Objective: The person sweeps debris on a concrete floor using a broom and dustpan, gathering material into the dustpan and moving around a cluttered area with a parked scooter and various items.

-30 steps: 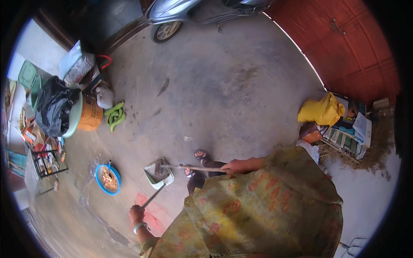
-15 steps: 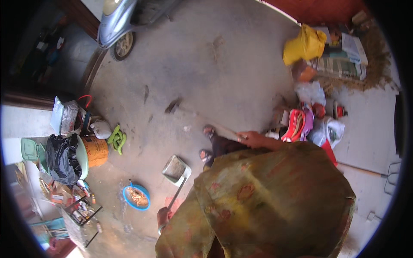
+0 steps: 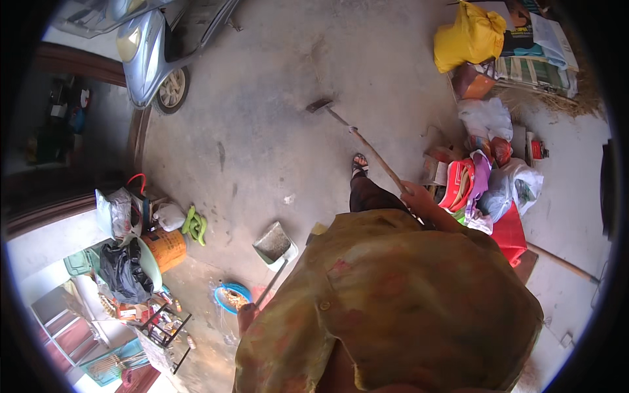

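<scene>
My right hand (image 3: 417, 198) is closed round the wooden handle of a hoe (image 3: 377, 156). Its dark blade (image 3: 319, 105) touches or hangs close over the concrete floor ahead of me; I cannot tell which. Lower left, my left hand (image 3: 246, 317) grips the thin handle of a long-handled dustpan (image 3: 275, 246). The dustpan is pale green-white, and its pan has greyish dirt in it. Just beyond my left hand stands a blue basin (image 3: 232, 298) holding light brown pieces. One sandalled foot (image 3: 360, 164) shows on the floor between the two tools.
A silver scooter (image 3: 152, 62) stands at the far left. Green gourd-like vegetables (image 3: 194, 226) lie beside an orange bucket (image 3: 165, 249) and a black plastic bag (image 3: 124, 272). On the right are a yellow sack (image 3: 469, 38), plastic bags (image 3: 514, 187) and a red bag (image 3: 458, 183).
The hoe's blade has swung right and farther from me. My feet have shifted, and one shows now instead of two. The view has moved; both hands keep their holds.
</scene>
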### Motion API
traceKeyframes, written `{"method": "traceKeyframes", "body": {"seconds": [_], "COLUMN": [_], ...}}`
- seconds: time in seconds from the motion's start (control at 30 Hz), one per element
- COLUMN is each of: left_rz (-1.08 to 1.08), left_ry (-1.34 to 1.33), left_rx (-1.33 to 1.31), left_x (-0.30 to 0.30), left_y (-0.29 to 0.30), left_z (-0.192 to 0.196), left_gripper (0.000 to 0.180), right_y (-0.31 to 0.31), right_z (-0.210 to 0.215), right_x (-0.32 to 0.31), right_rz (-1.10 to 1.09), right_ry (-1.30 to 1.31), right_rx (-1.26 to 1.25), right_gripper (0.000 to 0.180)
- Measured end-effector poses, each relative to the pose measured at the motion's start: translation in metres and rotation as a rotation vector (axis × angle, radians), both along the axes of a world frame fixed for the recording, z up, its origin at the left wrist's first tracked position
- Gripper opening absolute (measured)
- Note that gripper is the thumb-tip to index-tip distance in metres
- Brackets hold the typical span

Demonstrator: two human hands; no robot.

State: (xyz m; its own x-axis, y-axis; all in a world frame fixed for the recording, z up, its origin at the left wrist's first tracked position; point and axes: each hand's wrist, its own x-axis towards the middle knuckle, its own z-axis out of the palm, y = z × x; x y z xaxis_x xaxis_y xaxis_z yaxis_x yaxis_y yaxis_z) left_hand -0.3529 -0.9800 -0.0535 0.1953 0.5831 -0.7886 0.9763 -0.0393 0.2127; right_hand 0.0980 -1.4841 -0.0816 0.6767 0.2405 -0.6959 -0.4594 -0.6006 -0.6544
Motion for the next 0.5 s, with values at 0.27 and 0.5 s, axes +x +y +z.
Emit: {"method": "traceKeyframes", "body": {"seconds": [0.27, 0.5], "left_rz": [0.024, 0.199], "left_ry": [-0.13, -0.301], "left_rx": [0.072, 0.015], "left_x": [0.224, 0.382], "left_y": [-0.021, -0.009], "left_z": [0.043, 0.062], "left_gripper": [0.018, 0.032], "right_y": [-0.057, -0.052], "right_z": [-0.007, -0.025], "right_x": [0.12, 0.202], "right_rz": [0.029, -0.08], "right_ry": [-0.028, -0.012], "right_rx": [-0.079, -0.09], "right_gripper": [0.05, 0.046]}}
